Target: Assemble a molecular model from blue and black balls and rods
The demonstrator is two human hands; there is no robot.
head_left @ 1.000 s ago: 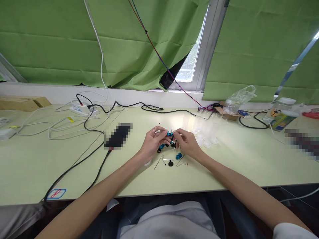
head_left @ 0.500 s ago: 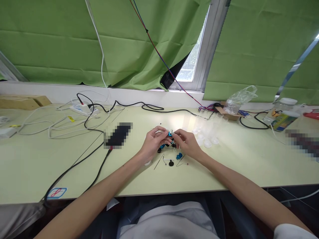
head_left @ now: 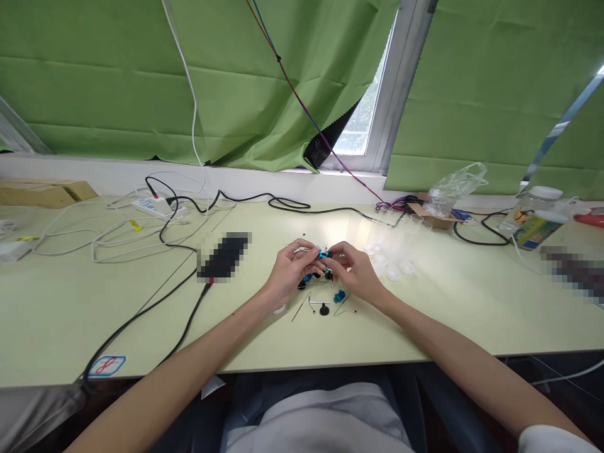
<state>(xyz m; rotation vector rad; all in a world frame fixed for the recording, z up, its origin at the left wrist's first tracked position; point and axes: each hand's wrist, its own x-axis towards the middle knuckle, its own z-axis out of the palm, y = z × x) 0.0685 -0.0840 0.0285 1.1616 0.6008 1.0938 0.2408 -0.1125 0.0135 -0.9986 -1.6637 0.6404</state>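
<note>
Between my two hands, just above the table, is a small shiny blue metal part [head_left: 323, 254] with a dark piece at its right end. My left hand [head_left: 295, 267] pinches its left side. The fingers of my right hand [head_left: 352, 267] are closed round the dark right end, which they partly hide. Below my hands lie another blue part [head_left: 339, 296], a black round knob [head_left: 324, 309] on a metal rod, and several thin bent metal rods [head_left: 301, 306]. More blue and black parts [head_left: 307, 277] sit under my fingers, partly covered.
Clear plastic cups and lids [head_left: 392, 270] stand right of my hands. A dark pixelated device [head_left: 224, 257] with a cable lies to the left. Black and white cables [head_left: 127, 321] cross the left side. A cardboard box [head_left: 436, 218] with a plastic bag and a jar [head_left: 538, 201] are at the back right.
My right fingers have shifted slightly at the blue part, and more of it and its dark right end now shows. My left hand has stayed nearly still.
</note>
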